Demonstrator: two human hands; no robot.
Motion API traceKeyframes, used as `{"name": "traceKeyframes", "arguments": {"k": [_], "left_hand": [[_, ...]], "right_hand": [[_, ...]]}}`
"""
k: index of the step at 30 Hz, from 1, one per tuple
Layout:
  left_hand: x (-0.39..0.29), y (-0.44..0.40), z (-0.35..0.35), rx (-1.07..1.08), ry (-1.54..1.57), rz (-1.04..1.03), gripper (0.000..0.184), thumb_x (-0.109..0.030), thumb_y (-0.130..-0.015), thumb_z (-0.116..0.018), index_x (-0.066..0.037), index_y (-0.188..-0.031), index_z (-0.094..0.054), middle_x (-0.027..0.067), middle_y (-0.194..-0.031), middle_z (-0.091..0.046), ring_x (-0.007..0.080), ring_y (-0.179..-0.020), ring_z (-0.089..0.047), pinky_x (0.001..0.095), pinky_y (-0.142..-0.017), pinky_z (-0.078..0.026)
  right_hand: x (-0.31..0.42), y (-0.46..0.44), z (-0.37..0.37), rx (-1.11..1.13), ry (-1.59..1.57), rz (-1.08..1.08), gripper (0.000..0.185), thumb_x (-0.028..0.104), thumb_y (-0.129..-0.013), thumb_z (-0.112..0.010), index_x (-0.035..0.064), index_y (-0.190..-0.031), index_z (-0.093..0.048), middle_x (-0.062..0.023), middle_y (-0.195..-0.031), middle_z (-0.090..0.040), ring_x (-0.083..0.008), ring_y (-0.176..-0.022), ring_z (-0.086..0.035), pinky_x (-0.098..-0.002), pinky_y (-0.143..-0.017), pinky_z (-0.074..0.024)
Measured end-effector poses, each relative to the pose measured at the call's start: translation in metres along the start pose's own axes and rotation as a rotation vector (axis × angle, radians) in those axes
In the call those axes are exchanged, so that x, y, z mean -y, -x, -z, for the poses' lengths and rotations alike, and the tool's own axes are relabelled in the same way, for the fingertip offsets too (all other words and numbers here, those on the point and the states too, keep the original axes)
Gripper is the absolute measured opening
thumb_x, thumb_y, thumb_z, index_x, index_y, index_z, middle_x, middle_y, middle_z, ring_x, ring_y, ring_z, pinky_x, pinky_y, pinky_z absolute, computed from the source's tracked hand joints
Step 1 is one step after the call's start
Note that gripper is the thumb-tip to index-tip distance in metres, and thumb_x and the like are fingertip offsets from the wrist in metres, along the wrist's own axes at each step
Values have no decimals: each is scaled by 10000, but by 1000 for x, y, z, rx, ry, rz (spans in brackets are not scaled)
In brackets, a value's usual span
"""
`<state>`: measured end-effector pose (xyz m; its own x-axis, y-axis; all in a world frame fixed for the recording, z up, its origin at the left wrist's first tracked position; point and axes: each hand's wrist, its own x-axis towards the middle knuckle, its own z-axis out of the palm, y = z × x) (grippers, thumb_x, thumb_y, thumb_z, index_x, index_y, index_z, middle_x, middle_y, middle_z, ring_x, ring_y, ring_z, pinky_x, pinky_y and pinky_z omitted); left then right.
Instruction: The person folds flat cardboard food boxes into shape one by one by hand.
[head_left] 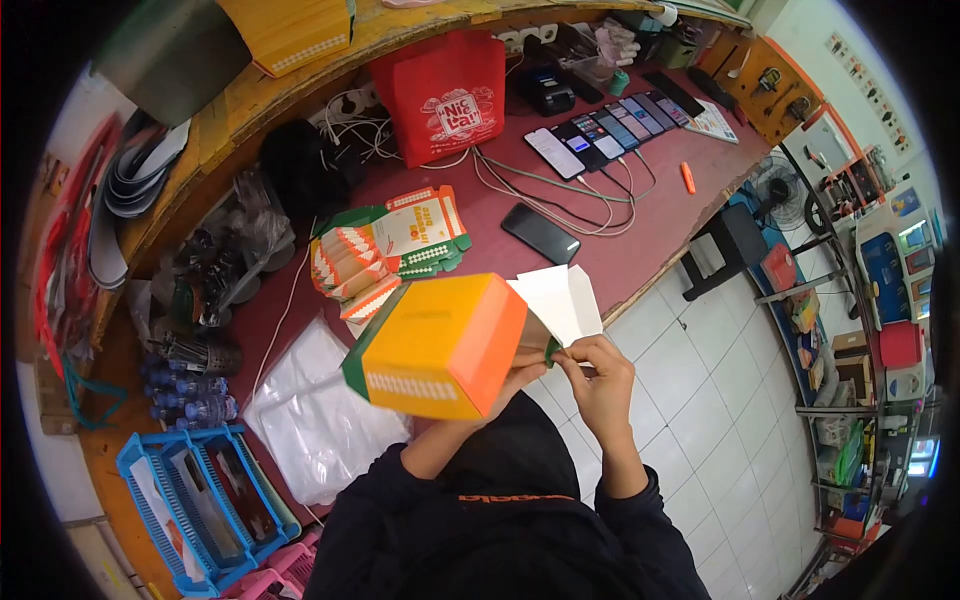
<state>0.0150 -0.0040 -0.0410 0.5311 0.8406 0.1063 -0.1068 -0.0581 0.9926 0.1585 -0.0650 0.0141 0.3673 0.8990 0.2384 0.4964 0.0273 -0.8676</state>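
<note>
A yellow and orange cardboard box (430, 345) is held above the table, tilted, with its white inner flaps (560, 300) spread at the right end. My left hand (524, 374) grips the box from below near that end; the box hides part of the hand. The fingers of my right hand (600, 385) are closed in a pinch on a small green-edged flap of the same box. Behind the box, flattened printed cartons (400, 240) in orange, green and white lie on the red tabletop (520, 180).
A dark phone (541, 233) and a row of phones with cables (610, 135) lie beyond the box. A red bag (440, 100) stands at the back. Clear plastic bags (325, 420) lie on the left, near a blue basket (205, 510). An orange marker (688, 178) lies near the right edge.
</note>
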Motion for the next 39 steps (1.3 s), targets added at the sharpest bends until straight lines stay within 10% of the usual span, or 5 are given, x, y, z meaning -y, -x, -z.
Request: {"name": "traceKeyframes", "arguments": {"k": [15, 22, 29, 34, 39], "left_hand": [[-14, 2, -9, -45, 681, 215, 207, -59, -911, -527, 23, -1082, -611, 54, -1101, -584, 132, -942, -604, 222, -688, -513], [-26, -11, 12, 21, 1551, 527, 285, -170, -957, -419, -20, -1183, -508, 70, -1062, -622, 136, -870, -608, 233, -631, -483], [-30, -3, -24, -157, 484, -49, 284, 26, -810, -652, 18, -1081, -567, 81, -977, -604, 123, -876, -588, 249, -759, -482], [-27, -12, -14, -357, 135, -146, 102, 34, -794, -657, 43, -895, -651, 94, -847, -626, 142, -737, -614, 232, -645, -498], [-18, -9, -18, -461, -438, -721, 175, 70, -692, -703, 28, -852, -647, 122, -744, -625, 234, -661, -636, 284, -581, -506]], "right_hand": [[10, 10, -6, -14, 327, 439, 364, -67, -724, -643, 31, -1074, -630, -158, -1053, -581, -303, -956, -607, -336, -765, -506], [-37, 5, 1, -324, 54, 406, 400, -68, -689, -693, 20, -1068, -596, -143, -930, -623, -248, -876, -631, -292, -734, -509], [-1, 4, -20, -383, 153, 251, 252, -21, -691, -729, 9, -935, -674, -87, -766, -665, -143, -620, -610, -216, -503, -439], [-14, 3, -19, -363, -111, 223, 151, -26, -740, -709, -18, -882, -658, -111, -846, -665, -124, -701, -600, -208, -557, -453], [-7, 12, -33, -371, -554, -14, 51, -14, -820, -656, -41, -862, -646, -112, -983, -598, -130, -857, -591, -221, -694, -486]]}}
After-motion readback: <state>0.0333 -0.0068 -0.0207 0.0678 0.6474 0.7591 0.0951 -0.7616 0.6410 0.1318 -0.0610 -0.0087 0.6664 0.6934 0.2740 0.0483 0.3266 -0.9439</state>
